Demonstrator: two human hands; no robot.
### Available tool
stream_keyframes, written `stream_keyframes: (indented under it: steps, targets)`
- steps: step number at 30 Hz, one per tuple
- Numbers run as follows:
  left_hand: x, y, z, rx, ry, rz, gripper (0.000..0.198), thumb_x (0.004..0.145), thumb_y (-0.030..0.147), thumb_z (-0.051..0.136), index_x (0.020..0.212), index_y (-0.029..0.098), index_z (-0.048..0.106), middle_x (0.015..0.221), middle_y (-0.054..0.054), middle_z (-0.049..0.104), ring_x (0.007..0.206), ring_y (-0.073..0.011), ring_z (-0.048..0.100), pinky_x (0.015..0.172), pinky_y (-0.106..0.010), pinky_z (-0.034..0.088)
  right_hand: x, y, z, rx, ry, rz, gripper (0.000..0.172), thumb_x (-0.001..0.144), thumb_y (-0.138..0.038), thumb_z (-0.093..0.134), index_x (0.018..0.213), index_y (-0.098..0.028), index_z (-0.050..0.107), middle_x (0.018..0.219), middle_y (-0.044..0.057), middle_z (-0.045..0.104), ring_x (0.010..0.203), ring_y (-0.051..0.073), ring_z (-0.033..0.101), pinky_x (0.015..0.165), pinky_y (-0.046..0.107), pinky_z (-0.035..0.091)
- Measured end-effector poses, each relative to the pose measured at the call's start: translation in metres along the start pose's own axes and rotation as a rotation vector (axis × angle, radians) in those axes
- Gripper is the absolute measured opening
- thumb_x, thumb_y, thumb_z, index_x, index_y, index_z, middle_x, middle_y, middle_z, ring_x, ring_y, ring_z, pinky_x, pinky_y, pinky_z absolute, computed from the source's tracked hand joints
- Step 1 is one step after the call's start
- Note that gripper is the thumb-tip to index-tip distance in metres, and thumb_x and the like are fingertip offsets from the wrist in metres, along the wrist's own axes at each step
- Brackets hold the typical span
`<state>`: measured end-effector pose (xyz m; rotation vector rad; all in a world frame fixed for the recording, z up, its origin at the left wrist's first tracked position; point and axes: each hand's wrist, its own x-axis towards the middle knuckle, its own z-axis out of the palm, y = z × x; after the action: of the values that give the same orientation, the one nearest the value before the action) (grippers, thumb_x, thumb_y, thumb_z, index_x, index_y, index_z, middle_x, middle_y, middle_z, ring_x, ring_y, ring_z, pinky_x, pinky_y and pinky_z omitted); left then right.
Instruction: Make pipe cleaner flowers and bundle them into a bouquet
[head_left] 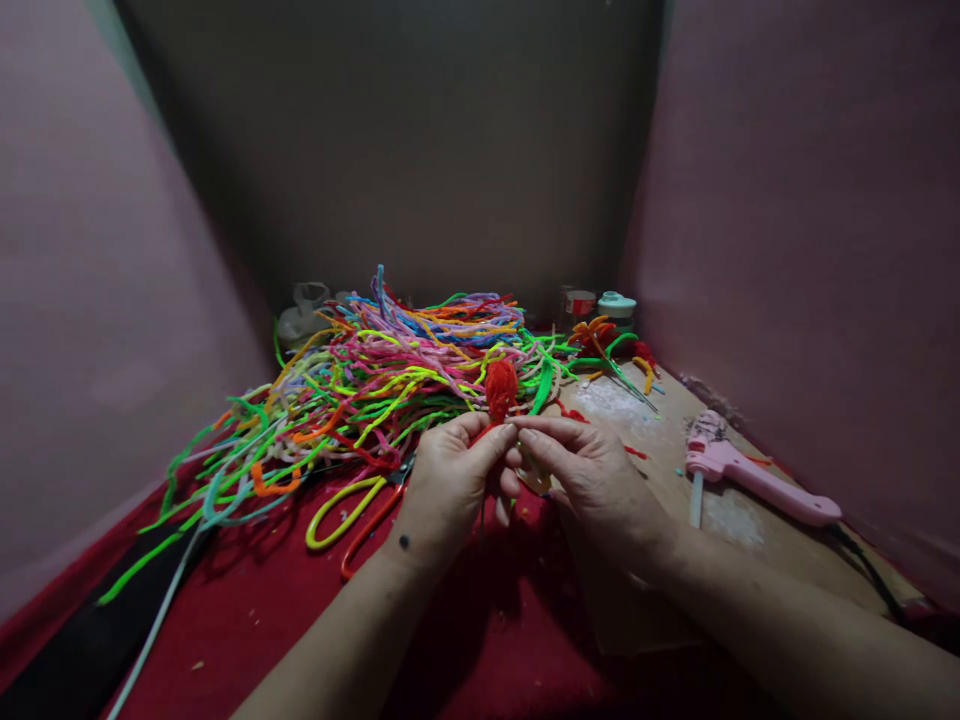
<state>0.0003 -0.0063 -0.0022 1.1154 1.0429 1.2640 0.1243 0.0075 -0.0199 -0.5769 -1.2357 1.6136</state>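
My left hand (457,470) is closed round the base of a red pipe-cleaner flower (501,388), whose fuzzy bud stands upright above the fingers. A thin stem appears to run down below this hand. My right hand (592,475) pinches with thumb and forefinger right at the left fingertips; what lies in that pinch is too small to make out. Just behind the fingers a green leaf-shaped piece of pipe cleaner (541,388) sticks up. Scissors (349,515) with one yellow and one red-orange handle lie left of my left hand, their blades partly under pipe cleaners.
A large heap of coloured pipe cleaners (420,370) spreads behind and left of my hands. On the board (660,440) at right lies a pink glue gun (772,485) with its cord. An orange-red flower (596,335) and a teal-lidded jar (616,305) are farther back. Red cloth (262,620) covers the surface.
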Motion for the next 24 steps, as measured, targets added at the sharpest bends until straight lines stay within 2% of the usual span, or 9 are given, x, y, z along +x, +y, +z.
stream_keyframes:
  steps: [6,9,11,14,16,19,24]
  targets:
    - [-0.002,-0.001,0.005,0.068,0.098,0.036,0.014,0.075,0.027,0.06,0.075,0.014,0.055,0.046,0.004,0.054,0.032,-0.007,0.044,0.027,-0.016,0.037,0.0,0.004,0.0,0.022,0.064,-0.016,0.028,0.076,-0.031,0.065,0.1,-0.019,0.064,0.069,0.0,0.062,0.057,0.011,0.057,0.057,0.029,0.048]
    - [-0.002,0.0,0.003,0.046,0.081,-0.003,0.017,0.076,0.029,0.059,0.068,0.015,0.052,0.038,0.006,0.048,0.026,-0.0059,0.037,0.026,-0.016,0.033,0.0,0.003,-0.001,-0.02,0.075,-0.007,0.029,0.075,-0.03,0.066,0.101,-0.02,0.061,0.074,0.001,0.064,0.063,0.012,0.059,0.061,0.029,0.048]
    - [-0.001,0.0,0.001,0.006,0.05,-0.021,0.021,0.075,0.031,0.059,0.064,0.016,0.05,0.038,0.006,0.047,0.025,-0.0061,0.037,0.025,-0.016,0.031,0.001,0.001,-0.002,-0.05,0.032,-0.005,0.025,0.074,-0.03,0.066,0.097,-0.021,0.061,0.075,0.0,0.064,0.065,0.012,0.06,0.063,0.029,0.047]
    - [-0.001,0.002,-0.002,-0.015,0.04,-0.018,0.021,0.073,0.031,0.062,0.064,0.016,0.051,0.042,0.006,0.049,0.026,-0.0056,0.037,0.023,-0.016,0.029,0.005,-0.001,-0.005,-0.201,-0.011,-0.015,0.016,0.073,-0.029,0.067,0.085,-0.019,0.065,0.072,0.0,0.063,0.064,0.012,0.057,0.064,0.028,0.045]
    - [-0.002,0.003,-0.003,-0.016,0.045,-0.017,0.022,0.073,0.03,0.063,0.062,0.016,0.05,0.043,0.006,0.048,0.027,-0.0049,0.036,0.023,-0.016,0.03,0.008,-0.002,-0.008,-0.358,0.012,-0.035,0.01,0.073,-0.026,0.065,0.076,-0.017,0.067,0.069,0.0,0.062,0.062,0.011,0.054,0.062,0.027,0.042]
    - [-0.002,0.006,-0.004,-0.038,0.032,-0.028,0.024,0.072,0.031,0.063,0.06,0.016,0.05,0.043,0.006,0.047,0.027,-0.0041,0.035,0.024,-0.015,0.032,0.01,-0.004,-0.01,-0.481,0.026,-0.052,0.013,0.076,-0.026,0.06,0.071,-0.017,0.067,0.066,0.0,0.06,0.059,0.011,0.05,0.058,0.027,0.039]
    - [-0.003,0.005,-0.004,-0.066,-0.011,-0.049,0.025,0.072,0.034,0.063,0.061,0.016,0.05,0.041,0.006,0.044,0.027,-0.0037,0.033,0.025,-0.015,0.027,0.005,-0.001,-0.009,-0.327,0.015,-0.034,0.022,0.078,-0.039,0.059,0.073,-0.018,0.064,0.066,0.001,0.058,0.058,0.011,0.047,0.053,0.026,0.037]
